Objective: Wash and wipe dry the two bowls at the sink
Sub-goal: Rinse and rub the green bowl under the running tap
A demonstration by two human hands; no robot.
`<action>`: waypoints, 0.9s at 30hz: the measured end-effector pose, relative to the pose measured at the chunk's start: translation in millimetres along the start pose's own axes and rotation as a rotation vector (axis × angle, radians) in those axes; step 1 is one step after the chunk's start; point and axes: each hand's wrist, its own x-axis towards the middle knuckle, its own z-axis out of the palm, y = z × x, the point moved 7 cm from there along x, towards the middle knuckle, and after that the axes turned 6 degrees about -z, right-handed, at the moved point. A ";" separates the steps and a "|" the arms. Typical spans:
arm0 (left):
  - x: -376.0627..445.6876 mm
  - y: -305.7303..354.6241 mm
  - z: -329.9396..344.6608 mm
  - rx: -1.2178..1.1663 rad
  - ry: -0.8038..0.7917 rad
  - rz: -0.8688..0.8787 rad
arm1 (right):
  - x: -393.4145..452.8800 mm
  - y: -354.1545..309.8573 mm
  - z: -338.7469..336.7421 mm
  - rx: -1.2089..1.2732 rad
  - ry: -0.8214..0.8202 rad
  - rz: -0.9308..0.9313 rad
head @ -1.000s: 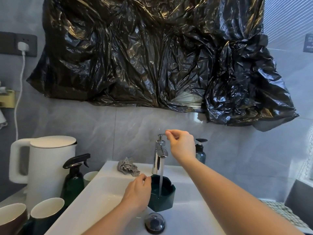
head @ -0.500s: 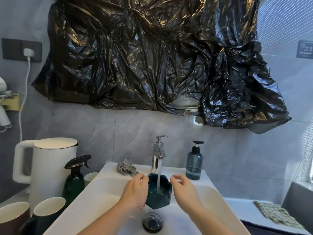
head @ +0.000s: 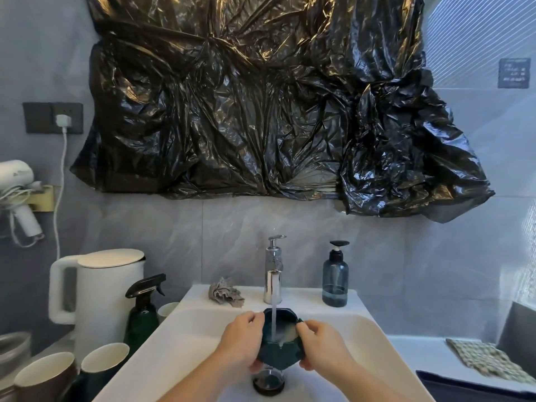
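- Far left of the tap (head: 273,274), one white hair dryer (head: 16,187) hangs on the wall, under one dark socket plate (head: 53,117) with one white plug in it.
- Left of the tap, on the counter: one white kettle (head: 100,297), one green spray bottle (head: 144,307) and three cups that I can count (head: 43,378) (head: 105,358) (head: 167,310), the third half hidden behind the bottle.
- Just left of the tap, one crumpled grey cloth (head: 225,292) lies on the sink's back ledge.
- Below the tap, my left hand (head: 240,342) curls round the left side of one dark green bowl (head: 278,343); only this one bowl is in sight.
- One stream of water falls from the tap into the bowl, held over the white sink (head: 185,338) above the drain plug (head: 268,382).
- My right hand (head: 322,345) grips the bowl's right rim, fingers bent over the edge.
- Right of the tap, one blue soap dispenser (head: 335,275) stands on the ledge.
- Far right, one checked cloth (head: 481,358) lies on a white counter.
- Above the tap, one black plastic sheet (head: 261,105) covers the grey tiled wall.
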 end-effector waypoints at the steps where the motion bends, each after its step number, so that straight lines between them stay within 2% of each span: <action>1: -1.4 -3.2 1.1 -0.004 -0.001 -0.001 | -0.3 0.3 2.0 0.001 -0.011 -0.003; 5: 0.8 -9.6 -1.5 -0.007 -0.021 0.007 | -1.2 -4.5 5.9 -0.007 -0.028 -0.056; 12: -2.5 -4.7 -4.0 0.124 -0.003 0.113 | -4.3 -8.1 -1.5 -0.064 0.002 -0.159; 27: -6.0 -4.6 -1.8 0.260 -0.015 0.183 | 1.9 1.0 0.9 -0.143 -0.034 -0.106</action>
